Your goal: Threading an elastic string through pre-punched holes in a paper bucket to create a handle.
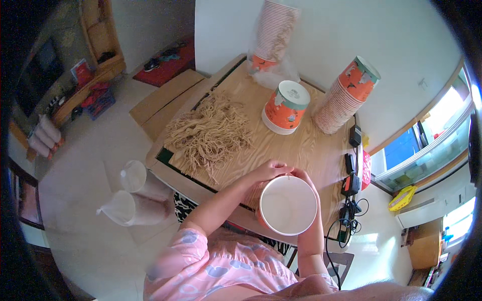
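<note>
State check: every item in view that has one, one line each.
paper cup: upright, empty, held by both hands
left hand: grip closed on the cup's far rim
right hand: grip closed on the cup's rim
short cup stack: nested, bottoms up, on the table
tall cup stacks: nested, leaning
noodles: loose pile on the table

Both forearms reach up from the lower edge and meet in front of the person. The left hand (265, 173) curls its fingers closed in a grip, and the right hand (303, 176) cups opposite, fingers bent.
</note>
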